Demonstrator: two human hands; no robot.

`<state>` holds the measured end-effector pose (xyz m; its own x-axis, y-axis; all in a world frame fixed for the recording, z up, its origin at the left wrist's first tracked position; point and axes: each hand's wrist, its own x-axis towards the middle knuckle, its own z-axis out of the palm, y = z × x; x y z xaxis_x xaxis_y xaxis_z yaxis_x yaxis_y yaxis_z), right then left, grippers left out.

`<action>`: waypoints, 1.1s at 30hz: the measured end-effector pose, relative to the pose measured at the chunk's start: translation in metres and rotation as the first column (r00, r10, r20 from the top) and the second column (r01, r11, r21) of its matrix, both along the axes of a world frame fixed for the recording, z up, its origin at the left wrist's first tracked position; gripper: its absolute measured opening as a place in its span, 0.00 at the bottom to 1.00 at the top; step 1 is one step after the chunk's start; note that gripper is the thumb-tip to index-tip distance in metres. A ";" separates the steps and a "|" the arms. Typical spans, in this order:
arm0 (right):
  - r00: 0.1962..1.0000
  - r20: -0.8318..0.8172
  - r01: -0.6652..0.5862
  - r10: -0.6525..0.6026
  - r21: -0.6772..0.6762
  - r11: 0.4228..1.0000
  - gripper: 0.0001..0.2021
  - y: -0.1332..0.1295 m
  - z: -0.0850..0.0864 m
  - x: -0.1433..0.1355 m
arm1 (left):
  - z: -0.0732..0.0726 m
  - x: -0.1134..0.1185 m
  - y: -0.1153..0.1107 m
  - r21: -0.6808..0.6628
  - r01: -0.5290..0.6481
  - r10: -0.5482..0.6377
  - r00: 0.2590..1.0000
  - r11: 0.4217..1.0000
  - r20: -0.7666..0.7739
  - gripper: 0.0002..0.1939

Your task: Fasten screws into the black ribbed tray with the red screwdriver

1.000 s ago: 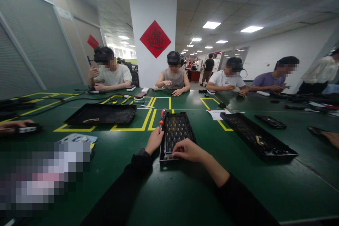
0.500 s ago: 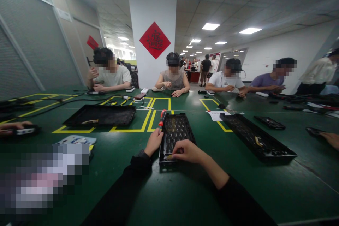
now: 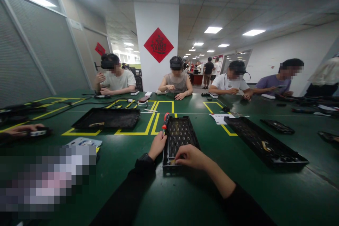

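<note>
The black tray (image 3: 193,132) lies with its long axis toward the far edge of the counter (image 3: 159,197), the left hand (image 3: 158,145) grasping a screwdriver (image 3: 165,121) beside its left rim, the right hand (image 3: 190,156) bunched over its near end, hold unclear.

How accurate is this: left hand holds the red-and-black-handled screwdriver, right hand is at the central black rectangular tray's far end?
Wrong end: the head view shows the right hand at the near end of the tray. The left hand does hold the screwdriver.
</note>
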<state>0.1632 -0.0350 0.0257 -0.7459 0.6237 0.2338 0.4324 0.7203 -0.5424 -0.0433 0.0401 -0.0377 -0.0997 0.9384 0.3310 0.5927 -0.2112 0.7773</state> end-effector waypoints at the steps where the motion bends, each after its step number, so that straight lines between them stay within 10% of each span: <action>1: 1.000 0.001 0.002 -0.002 0.008 1.000 0.10 0.000 0.000 0.000 | 0.000 0.000 0.000 0.000 0.001 -0.001 1.000 1.000 0.000 0.10; 33: 0.997 -0.079 -0.012 0.011 -0.012 1.000 0.11 -0.001 -0.004 0.001 | -0.002 -0.001 0.001 0.010 0.015 -0.014 0.999 1.000 -0.039 0.10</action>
